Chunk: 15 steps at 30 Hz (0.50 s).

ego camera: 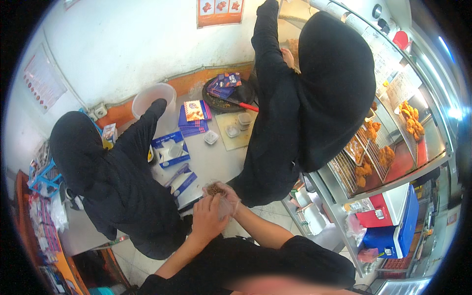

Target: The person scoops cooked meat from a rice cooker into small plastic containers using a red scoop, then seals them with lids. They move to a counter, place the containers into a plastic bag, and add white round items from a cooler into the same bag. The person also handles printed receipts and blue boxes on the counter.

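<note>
My left hand (209, 217) and my right hand (229, 197) are together at the lower middle, in front of my black top. Between them they hold a thin clear plastic bag (225, 208) with brown, crumbly contents (215, 190) near its top. The left fingers press on the bag's near side, and the right hand cups it from the far side. Past my hands on the steel table lie an open blue and white carton (184, 182), another carton (170, 161) with a clear tub on it, and a small lidded tub (211, 137).
Two co-workers in black stand close by, one at the left reaching towards a translucent bucket (138, 103), one at the right by the fried chicken display (396, 147). A red-handled knife (249, 107) rests on a round board. Coolers (400, 225) stand at the right.
</note>
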Motion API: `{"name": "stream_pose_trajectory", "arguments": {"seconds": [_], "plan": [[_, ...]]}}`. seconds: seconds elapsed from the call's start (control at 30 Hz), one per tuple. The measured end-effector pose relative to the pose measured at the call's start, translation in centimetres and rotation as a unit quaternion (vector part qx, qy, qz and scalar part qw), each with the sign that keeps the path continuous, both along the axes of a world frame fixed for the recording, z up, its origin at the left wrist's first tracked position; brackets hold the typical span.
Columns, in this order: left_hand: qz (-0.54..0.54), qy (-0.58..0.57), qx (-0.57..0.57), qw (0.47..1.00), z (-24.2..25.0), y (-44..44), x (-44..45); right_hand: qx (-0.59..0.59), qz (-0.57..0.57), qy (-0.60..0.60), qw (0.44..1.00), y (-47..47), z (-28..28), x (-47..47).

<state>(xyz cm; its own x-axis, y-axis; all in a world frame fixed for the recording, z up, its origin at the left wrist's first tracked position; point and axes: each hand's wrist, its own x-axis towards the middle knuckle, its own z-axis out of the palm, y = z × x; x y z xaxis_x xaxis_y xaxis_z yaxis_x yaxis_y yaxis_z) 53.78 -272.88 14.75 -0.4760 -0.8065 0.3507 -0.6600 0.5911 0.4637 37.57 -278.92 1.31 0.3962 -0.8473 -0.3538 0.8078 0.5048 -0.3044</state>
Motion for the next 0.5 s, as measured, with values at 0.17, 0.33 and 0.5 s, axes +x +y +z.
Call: {"name": "stream_pose_trajectory", "arguments": {"seconds": [0.17,0.33,0.5], "plan": [[0.026,-0.021,0.112,0.993,-2.8,-0.1,3.6,0.05,-0.114,0.432,0.893,-6.7,-5.0,0.4],[0.021,-0.046,0.178,0.983,-6.1,0.3,6.3,0.008,-0.056,0.773,0.631,-13.3,-9.2,0.0],[0.053,-0.076,0.17,0.981,-9.0,-1.6,5.7,-0.015,-0.007,0.811,0.585,-14.9,-8.1,0.3]]}}
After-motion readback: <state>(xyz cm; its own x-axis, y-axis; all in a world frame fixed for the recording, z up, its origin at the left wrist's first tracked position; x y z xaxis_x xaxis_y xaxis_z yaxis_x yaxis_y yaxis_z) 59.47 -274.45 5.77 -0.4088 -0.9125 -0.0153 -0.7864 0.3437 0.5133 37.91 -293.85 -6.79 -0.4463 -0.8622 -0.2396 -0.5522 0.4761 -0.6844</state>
